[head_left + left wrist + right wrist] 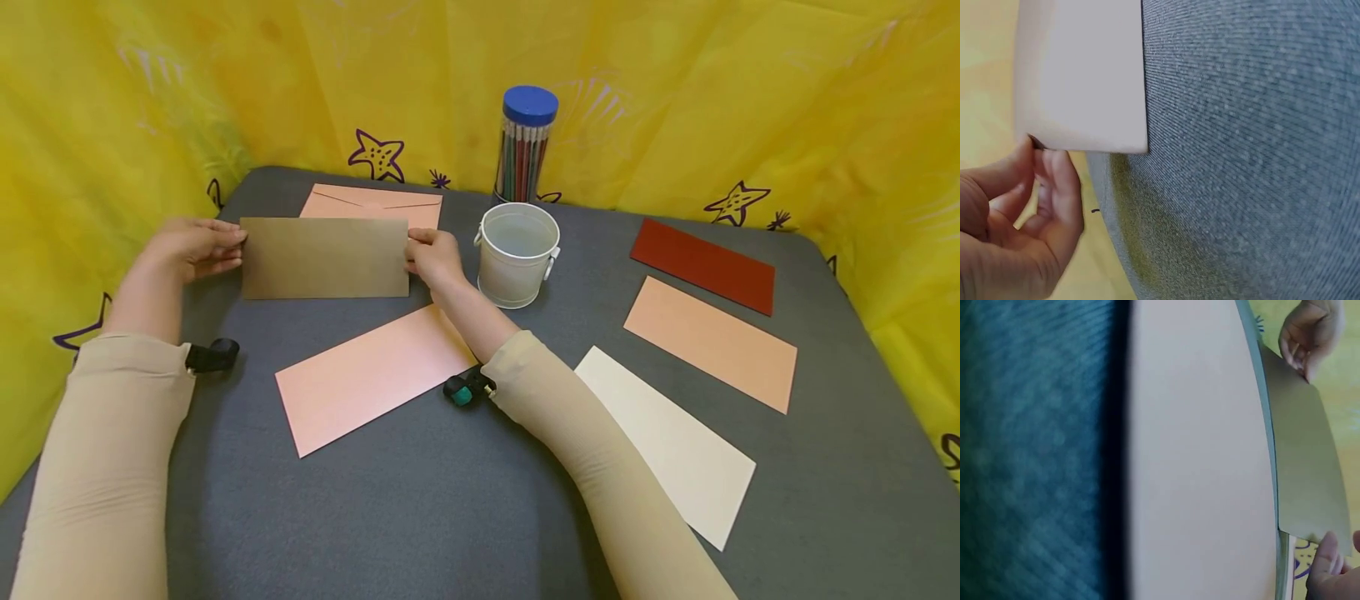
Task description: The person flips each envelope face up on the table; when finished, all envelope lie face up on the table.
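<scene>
A gold-brown envelope (326, 258), its plain side toward me, is held up at the back left by both hands. My left hand (197, 243) pinches its left end between thumb and fingers; the left wrist view shows this grip at a corner. At the right end, the thumb and fingers of my right hand (437, 258) pinch the edge. Behind it lies a peach envelope (375, 198) with its flap side up, partly covered in the head view. A pink envelope (367, 379) lies slanted below, its right end partly under my right forearm.
A white bucket (513, 267) stands right of my right hand. Behind it is a blue-lidded tub of pencils (525, 146). On the right lie a red envelope (705, 265), another peach envelope (712, 343) and a white envelope (675, 442). Yellow cloth (450, 75) borders the grey table (375, 517).
</scene>
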Demonstrator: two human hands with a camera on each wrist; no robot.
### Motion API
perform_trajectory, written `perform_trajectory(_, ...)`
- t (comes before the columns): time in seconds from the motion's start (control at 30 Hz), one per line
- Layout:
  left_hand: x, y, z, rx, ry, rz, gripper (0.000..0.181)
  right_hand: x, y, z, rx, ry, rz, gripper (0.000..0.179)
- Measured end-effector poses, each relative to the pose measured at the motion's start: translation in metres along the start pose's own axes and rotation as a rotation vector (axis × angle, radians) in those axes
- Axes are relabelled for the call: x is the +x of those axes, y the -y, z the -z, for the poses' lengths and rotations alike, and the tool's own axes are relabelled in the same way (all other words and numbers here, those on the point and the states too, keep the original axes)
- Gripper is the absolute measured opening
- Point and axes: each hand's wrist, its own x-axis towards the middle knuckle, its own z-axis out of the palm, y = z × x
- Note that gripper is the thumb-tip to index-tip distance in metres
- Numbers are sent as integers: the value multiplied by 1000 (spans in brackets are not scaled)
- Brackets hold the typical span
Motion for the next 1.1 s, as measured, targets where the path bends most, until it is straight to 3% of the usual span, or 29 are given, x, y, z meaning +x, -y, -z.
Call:
perform_trajectory(0.3,3,0,-4,-327,-44,-229,13,-1,3,1,72,-57,42,27)
perform_trajectory(0.53,2,-3,-8,-584,-34,-400,18,-3,5,0,126,-98,105,20)
perform_trajectory(0.67,3,-2,-7,-724,31,-481,23,-4,5,0,137,-124,158,18)
perform_trajectory(0.77,5,0,-5,-763,96,-502,25,-3,4,1,159,-128,185,17)
perform_trajectory(0.93,4,8,5,-732,262,-466,28,-2,2,1,197,-117,209,20)
perform_trajectory(1.03,5,13,10,-699,383,-444,30,-1,2,1,198,-113,201,22)
perform_trajectory(1.1,6,16,13,-680,430,-427,31,-2,2,2,193,-104,178,26)
